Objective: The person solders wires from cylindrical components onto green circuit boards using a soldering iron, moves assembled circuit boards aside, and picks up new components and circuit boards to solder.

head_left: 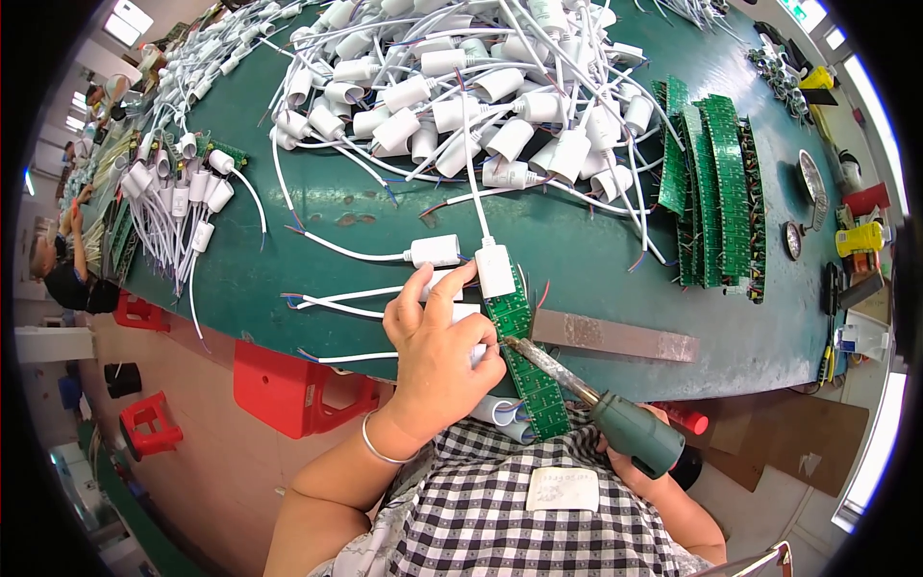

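Observation:
My right hand (630, 465) is wrapped round the green handle of a soldering iron (625, 430). Its metal tip reaches the middle of a narrow green circuit board strip (538, 387), which slants from the table edge toward my lap. My left hand (435, 348) bends over the strip's left side, thumb and index finger pinched near the iron's tip; what they hold is hidden. Its other fingers extend toward a white cable-fitted lamp holder (494, 271) lying over the strip's far end. Another white lamp holder (436, 251) lies just beyond the fingertips. More holders are partly covered by the hand.
A large heap of white lamp holders (399, 130) with cables fills the far middle. Green board panels (723, 183) stand at the right. A flat brown bar (615, 336) lies beside the iron. Red stools (279, 389) stand on the floor at left; a person (72, 264) sits far left.

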`<act>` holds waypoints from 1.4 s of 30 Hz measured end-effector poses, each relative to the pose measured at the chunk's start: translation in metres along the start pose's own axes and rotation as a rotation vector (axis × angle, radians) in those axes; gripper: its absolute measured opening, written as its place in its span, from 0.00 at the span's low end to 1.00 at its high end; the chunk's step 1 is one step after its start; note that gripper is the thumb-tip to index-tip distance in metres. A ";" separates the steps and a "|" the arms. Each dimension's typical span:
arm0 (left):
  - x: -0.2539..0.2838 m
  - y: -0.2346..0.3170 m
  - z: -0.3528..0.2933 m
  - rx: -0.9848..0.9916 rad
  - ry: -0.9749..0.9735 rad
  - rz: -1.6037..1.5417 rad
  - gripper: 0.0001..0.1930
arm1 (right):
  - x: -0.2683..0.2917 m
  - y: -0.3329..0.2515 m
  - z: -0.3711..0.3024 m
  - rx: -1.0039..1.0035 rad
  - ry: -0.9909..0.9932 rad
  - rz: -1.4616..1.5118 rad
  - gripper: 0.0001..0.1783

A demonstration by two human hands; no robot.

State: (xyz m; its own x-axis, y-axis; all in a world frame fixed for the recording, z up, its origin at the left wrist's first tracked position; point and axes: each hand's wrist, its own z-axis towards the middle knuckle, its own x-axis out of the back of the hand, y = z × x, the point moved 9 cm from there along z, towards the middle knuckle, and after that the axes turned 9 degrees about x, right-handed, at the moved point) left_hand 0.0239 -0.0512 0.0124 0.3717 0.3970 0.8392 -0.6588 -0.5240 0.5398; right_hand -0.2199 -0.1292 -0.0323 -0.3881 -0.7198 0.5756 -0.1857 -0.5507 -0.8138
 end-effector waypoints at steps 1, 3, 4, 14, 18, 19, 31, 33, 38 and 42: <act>0.000 0.000 0.000 0.000 0.000 0.000 0.06 | -0.001 0.002 -0.002 -0.024 -0.006 -0.001 0.16; 0.000 0.000 0.000 0.000 0.010 0.010 0.06 | 0.003 -0.011 0.010 0.052 0.023 -0.053 0.12; 0.000 0.000 0.000 0.000 0.010 0.011 0.06 | 0.006 -0.021 0.015 0.129 0.053 -0.104 0.12; -0.001 0.000 -0.001 -0.007 0.011 0.018 0.06 | 0.028 -0.002 0.015 -0.053 0.272 0.297 0.16; -0.001 0.001 -0.001 -0.017 0.018 0.025 0.06 | 0.024 0.004 0.009 -0.084 0.338 0.356 0.19; -0.001 0.001 -0.001 -0.018 0.018 0.027 0.06 | 0.024 0.003 0.011 -0.060 0.316 0.341 0.21; -0.001 0.001 -0.002 -0.070 0.035 0.043 0.06 | 0.036 0.008 -0.001 -0.169 0.490 0.551 0.34; 0.002 0.000 -0.002 -0.084 0.042 0.042 0.06 | 0.036 0.007 0.002 -0.137 0.486 0.625 0.33; 0.023 -0.009 -0.006 -0.078 0.151 -0.035 0.15 | 0.033 0.011 -0.006 -0.086 0.551 0.657 0.32; 0.082 -0.029 0.014 -0.133 0.407 0.024 0.14 | 0.041 0.009 -0.001 0.023 0.611 0.644 0.27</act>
State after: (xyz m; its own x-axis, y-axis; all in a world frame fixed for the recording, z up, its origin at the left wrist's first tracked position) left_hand 0.0828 -0.0137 0.0668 0.0844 0.6653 0.7418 -0.7525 -0.4454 0.4851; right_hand -0.2384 -0.1629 -0.0159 -0.8262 -0.5451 -0.1421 0.2503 -0.1292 -0.9595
